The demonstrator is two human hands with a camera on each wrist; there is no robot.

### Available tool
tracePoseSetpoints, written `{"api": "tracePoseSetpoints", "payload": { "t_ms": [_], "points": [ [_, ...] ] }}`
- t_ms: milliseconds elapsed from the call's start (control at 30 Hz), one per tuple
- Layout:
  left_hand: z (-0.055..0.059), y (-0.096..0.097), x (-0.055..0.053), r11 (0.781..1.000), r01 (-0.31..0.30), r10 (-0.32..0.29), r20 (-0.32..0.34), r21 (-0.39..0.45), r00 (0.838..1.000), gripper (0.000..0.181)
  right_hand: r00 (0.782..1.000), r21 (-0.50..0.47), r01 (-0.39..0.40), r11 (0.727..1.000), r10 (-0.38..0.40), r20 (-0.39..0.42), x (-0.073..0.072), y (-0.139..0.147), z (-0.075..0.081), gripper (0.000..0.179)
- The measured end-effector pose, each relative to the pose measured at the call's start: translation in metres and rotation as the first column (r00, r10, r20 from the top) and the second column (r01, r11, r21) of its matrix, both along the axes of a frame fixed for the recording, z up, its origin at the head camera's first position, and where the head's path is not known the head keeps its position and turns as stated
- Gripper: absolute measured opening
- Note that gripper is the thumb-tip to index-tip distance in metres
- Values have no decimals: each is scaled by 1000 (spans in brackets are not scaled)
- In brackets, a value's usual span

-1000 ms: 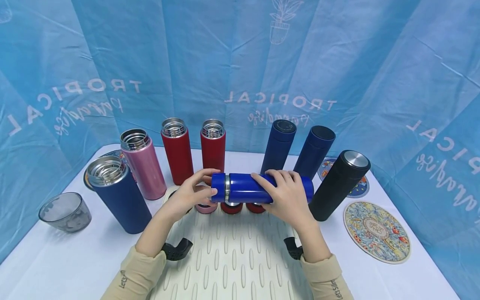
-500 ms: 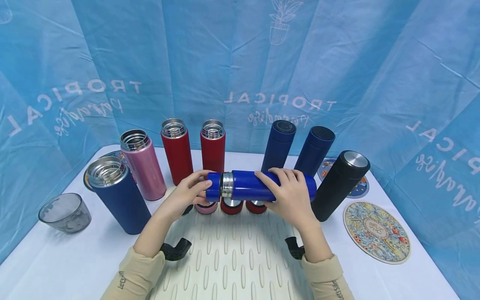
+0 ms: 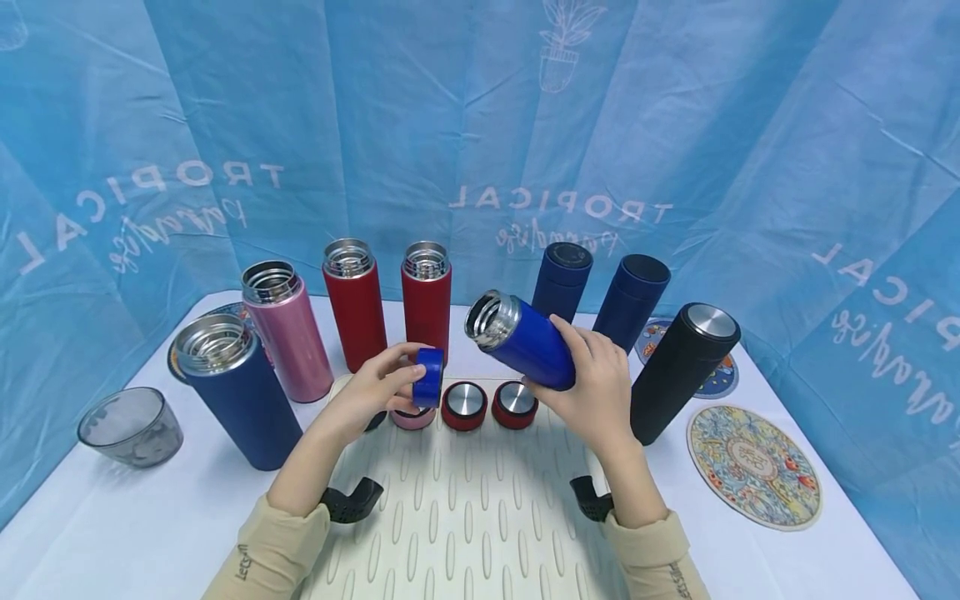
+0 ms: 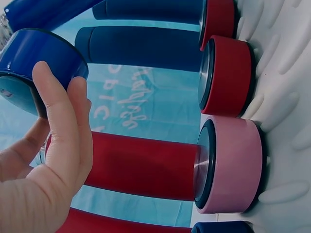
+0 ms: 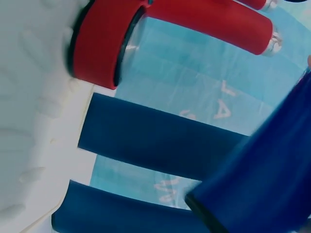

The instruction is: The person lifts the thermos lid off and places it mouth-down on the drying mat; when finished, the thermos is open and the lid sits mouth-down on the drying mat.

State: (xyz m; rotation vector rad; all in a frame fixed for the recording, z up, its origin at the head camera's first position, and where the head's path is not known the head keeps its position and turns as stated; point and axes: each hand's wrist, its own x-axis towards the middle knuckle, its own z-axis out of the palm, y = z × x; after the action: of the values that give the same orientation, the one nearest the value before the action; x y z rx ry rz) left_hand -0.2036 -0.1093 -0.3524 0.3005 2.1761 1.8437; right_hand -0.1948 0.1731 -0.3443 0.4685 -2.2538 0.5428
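blue fabric [image 3: 390, 100] hangs behind the table [image 3: 757, 575] and along its left and right sides, closing the space in like walls. creases and soft vertical folds run down it, some bands paler, others deeper blue. pale letters [image 3: 567, 198] spell "tropical paradise" back to front on all three sides, and an outlined potted plant [image 3: 559, 58] is printed high up near the middle. a white tablecloth [image 3: 90, 533] covers the table. the light is fairly even, with faint shadows on the tabletop.
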Motion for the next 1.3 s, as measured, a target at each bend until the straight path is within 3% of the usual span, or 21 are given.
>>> {"api": "tracePoseSetpoints", "payload": {
  "t_ms": [100,167,267,433,567,667,800,967,1300],
  "points": [
    [-1,0,0,1000,7,-7,-5,-7,1000,49,999,-140,4,990,4,54,3,-1,4,85],
    [-1,0,0,1000,9,-9,-11,-5,1000,48,994,-246,-7,969,34,107,4,-3,6,85],
    [-1,0,-1,1000,16,-16,-17,-3,1000,49,982,-387,-54,921,119,145,0,-6,8,84],
    [-1,0,-2,1000,19,-19,-17,1,1000,48,954,-537,-134,833,254,157,-18,-15,8,81],
    [-2,0,-2,999,33,-32,-24,3,999,48,915,-647,-105,755,328,235,-28,-25,5,82],
    [-1,0,-2,999,40,-40,-28,-2,999,49,888,-695,-57,717,354,292,-36,-31,1,83],
    [0,0,-2,1000,24,-24,-17,-14,1000,49,877,-690,-11,724,339,341,-51,-39,-6,82],
    [1,-1,0,1000,6,-7,-15,-26,1000,50,868,-682,-16,731,348,353,-69,-50,-14,82],
    [-1,-1,-2,999,44,-44,-19,19,999,50,823,-661,68,747,333,460,-93,-63,-26,81]
  ]
}}
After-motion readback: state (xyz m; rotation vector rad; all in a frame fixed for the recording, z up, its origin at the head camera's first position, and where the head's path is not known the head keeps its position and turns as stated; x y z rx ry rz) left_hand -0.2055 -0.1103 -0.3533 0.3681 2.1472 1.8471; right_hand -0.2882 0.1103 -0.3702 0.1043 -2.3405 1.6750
